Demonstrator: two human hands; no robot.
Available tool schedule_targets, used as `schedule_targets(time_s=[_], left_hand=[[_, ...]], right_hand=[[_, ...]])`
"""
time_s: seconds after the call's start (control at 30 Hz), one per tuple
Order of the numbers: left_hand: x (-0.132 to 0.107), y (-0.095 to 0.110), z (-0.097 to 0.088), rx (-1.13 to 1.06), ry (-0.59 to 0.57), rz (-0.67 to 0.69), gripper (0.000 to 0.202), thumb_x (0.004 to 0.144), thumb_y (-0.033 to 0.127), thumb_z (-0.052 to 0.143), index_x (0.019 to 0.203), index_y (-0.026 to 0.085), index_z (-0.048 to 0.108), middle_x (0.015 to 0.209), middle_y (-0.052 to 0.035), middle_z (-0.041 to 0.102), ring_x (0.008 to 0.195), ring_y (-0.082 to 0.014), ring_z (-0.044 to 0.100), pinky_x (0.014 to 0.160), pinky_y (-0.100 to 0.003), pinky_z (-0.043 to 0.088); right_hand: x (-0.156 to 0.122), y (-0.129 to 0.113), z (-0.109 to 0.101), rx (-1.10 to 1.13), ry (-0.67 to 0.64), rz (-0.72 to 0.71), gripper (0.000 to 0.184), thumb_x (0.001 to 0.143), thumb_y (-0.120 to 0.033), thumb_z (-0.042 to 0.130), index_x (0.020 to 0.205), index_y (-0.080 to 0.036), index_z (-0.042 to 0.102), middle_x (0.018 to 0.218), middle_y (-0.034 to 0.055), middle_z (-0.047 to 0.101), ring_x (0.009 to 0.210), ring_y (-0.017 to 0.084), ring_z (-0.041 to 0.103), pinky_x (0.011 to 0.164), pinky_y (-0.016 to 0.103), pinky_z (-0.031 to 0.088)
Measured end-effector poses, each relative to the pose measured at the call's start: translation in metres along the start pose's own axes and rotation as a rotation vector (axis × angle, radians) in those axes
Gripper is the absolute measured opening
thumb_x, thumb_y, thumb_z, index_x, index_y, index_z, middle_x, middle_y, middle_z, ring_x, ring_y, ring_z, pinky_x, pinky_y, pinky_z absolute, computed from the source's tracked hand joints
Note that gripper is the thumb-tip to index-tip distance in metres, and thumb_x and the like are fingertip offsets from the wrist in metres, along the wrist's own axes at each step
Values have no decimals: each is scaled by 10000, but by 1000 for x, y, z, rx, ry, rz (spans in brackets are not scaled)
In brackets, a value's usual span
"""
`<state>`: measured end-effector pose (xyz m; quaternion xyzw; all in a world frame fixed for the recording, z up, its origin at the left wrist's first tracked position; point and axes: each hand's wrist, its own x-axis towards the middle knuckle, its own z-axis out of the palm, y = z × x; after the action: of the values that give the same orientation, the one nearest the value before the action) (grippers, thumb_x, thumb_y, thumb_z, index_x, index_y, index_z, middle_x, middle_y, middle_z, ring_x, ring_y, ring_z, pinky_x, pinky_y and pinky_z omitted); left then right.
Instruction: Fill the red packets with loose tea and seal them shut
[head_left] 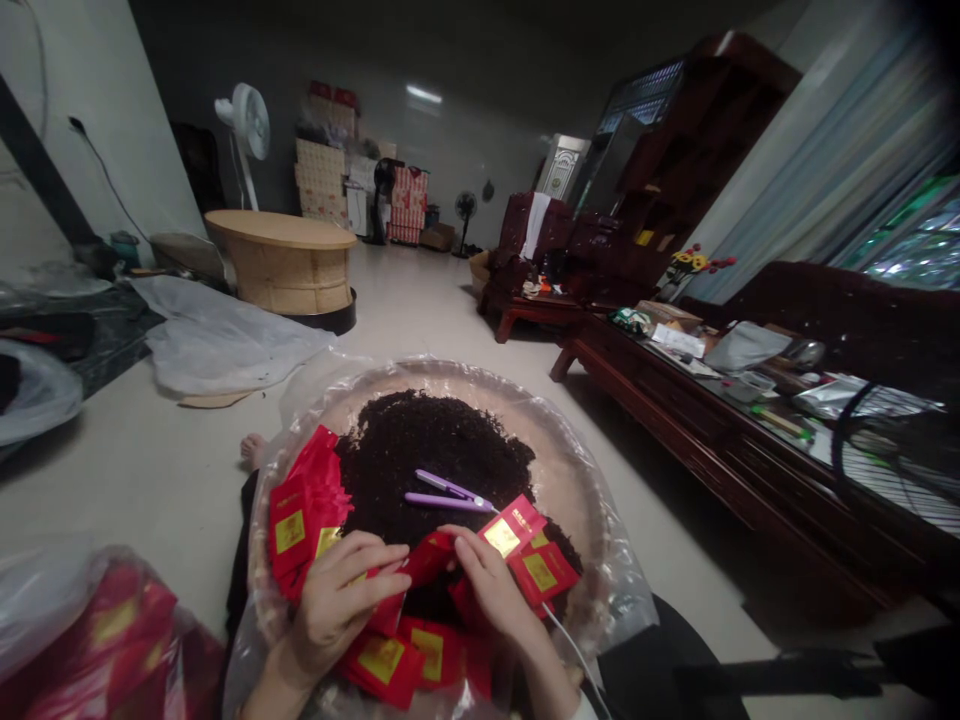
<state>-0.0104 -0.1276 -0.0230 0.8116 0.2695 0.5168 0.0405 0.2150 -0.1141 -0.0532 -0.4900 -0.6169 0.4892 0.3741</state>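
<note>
Both hands meet over a wide round basket point(592, 500) lined with clear plastic and heaped with dark loose leaves point(450, 435) that look like tea. My left hand point(349, 590) and my right hand point(491, 590) pinch a small red packet point(431, 556) between them. Its far end and opening are partly hidden by my fingers. A purple mini flat iron point(450, 502) lies on the leaves just beyond, its jaws apart, with a white cord point(574, 650) running off to the right. Red packets with gold labels point(291, 530) lie at the left, more packets point(544, 570) at the right, and others point(382, 660) below my hands.
A plastic bag of red packets point(112, 640) stands at the lower left. Beyond the basket are a plastic sheet point(225, 335) and a round wooden table point(281, 230). A long dark table point(675, 400) with clutter runs along the right.
</note>
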Motion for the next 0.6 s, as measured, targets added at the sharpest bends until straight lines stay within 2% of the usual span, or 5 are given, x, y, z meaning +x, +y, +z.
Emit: schedule_targets(time_s=[0.2,0.33,0.4,0.5,0.6], left_hand=[[6,7,2,-25,-48,3,265,914,195,431,892,230,692,949,-91,722,818,-172,594,682,-299,520],[7,7,7,-50,-151,36,300,889,128,403,847,220,685,998,-89,727,837,-177,606,698,-304,528],[8,9,9,-55,-187,33,326,850,73,390,820,215,682,1003,-78,731,847,-174,614,707,-299,532],[7,13,10,-133,-229,-61,369,766,15,375,713,217,679,1015,-59,728,868,-174,625,723,-300,535],[4,13,12,-324,-134,-279,353,733,39,374,520,201,603,905,-65,743,851,-191,650,733,-320,541]], right_hand=[[7,3,0,137,102,31,517,856,-604,428,1075,-194,655,738,46,673,737,204,612,736,331,460],[11,1,-2,277,202,31,377,772,-533,608,904,-185,665,817,35,662,759,185,592,696,283,456],[12,2,-3,344,239,51,321,708,-472,696,828,-179,645,771,10,639,699,155,570,645,251,446],[11,6,-3,464,272,109,273,672,-392,741,761,-174,603,666,-31,586,573,105,517,559,212,414],[10,9,-2,592,274,88,265,652,-315,763,797,-185,584,690,-41,593,577,95,530,556,196,411]])
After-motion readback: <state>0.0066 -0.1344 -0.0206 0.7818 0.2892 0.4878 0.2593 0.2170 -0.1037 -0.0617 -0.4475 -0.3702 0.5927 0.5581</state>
